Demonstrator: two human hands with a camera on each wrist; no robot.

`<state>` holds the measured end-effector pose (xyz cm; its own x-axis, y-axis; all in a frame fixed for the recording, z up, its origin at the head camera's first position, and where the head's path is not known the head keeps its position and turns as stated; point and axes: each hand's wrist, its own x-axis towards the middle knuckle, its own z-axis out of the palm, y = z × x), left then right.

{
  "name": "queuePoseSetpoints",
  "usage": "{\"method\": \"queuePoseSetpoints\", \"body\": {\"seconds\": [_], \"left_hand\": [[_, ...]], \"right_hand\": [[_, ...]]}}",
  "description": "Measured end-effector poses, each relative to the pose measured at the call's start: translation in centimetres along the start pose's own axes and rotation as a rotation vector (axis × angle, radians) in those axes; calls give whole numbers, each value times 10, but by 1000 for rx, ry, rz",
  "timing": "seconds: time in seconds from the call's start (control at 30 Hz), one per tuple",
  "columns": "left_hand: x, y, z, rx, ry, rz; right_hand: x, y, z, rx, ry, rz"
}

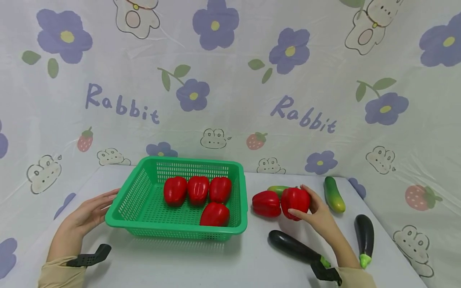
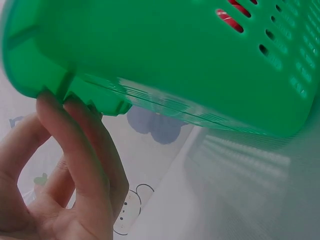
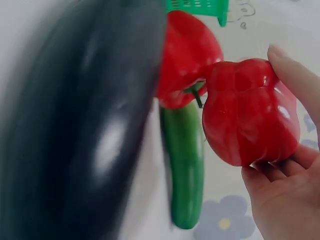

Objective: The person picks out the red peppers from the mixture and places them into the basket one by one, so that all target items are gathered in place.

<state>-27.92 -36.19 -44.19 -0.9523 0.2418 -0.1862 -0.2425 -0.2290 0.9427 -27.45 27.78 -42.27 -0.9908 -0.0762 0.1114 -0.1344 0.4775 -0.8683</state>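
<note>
My right hand [image 1: 321, 216] grips a red bell pepper [image 1: 295, 202] between thumb and fingers; in the right wrist view the lobed end of this held bell pepper [image 3: 250, 112] shows. Another red bell pepper [image 1: 266, 203] lies directly left of it. Behind them a cucumber [image 1: 277, 189] is partly hidden. On the other side, my left hand [image 1: 88, 214] is at the left end of a green plastic basket [image 1: 176, 229]. In the left wrist view its fingertips [image 2: 50, 100] touch the basket's outer rim from below. Several red bell peppers [image 1: 198, 190] sit inside the basket, toward its right half.
An eggplant [image 1: 293, 245] lies in front of the right hand, close to the forearm. Farther right are a second eggplant [image 1: 365, 236] and a green-yellow cucumber [image 1: 333, 195]. A printed cloth [image 1: 230, 100] hangs behind the white table [image 1: 173, 264].
</note>
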Motion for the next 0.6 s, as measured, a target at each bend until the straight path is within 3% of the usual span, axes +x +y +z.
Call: {"method": "queuePoseSetpoints", "body": {"seconds": [0.33, 0.6], "left_hand": [[3, -1, -3, 15, -4, 1], [2, -2, -3, -18, -82, 32]], "right_hand": [[13, -26, 7, 12, 22, -23], [30, -51, 22, 30, 46, -16]]}}
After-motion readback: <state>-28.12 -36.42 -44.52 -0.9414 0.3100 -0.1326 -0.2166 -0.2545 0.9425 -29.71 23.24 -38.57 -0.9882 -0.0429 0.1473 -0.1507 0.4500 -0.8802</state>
